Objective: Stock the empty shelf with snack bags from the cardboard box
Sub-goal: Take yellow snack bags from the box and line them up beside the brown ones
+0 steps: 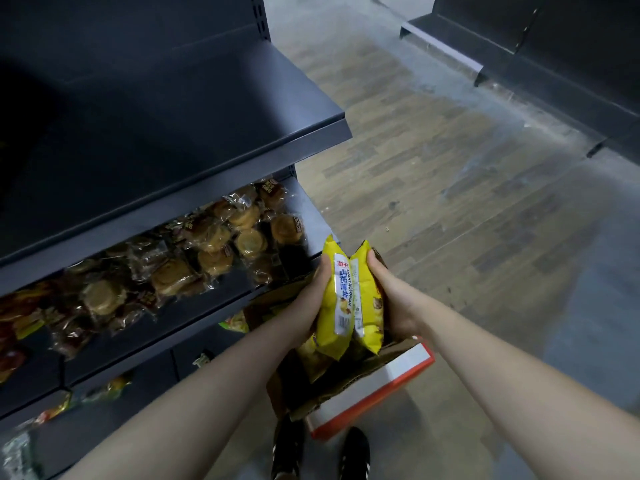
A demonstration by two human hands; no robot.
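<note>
Two yellow snack bags (349, 299) stand pressed together on edge above the open cardboard box (374, 382), which sits on the floor with a red and white side. My left hand (311, 299) grips the left bag, and my right hand (391, 299) grips the right bag from the other side. More yellow bags (311, 358) lie inside the box below. The empty dark shelf (173, 126) runs across the upper left, level with nothing on it.
One shelf down (221, 292) lies a row of clear-wrapped brown pastries (207, 247). Lower shelves hold a few colourful packets (235, 322). Wooden floor opens to the right, with another dark shelf unit (519, 46) at the far top right. My shoes (318, 452) stand beside the box.
</note>
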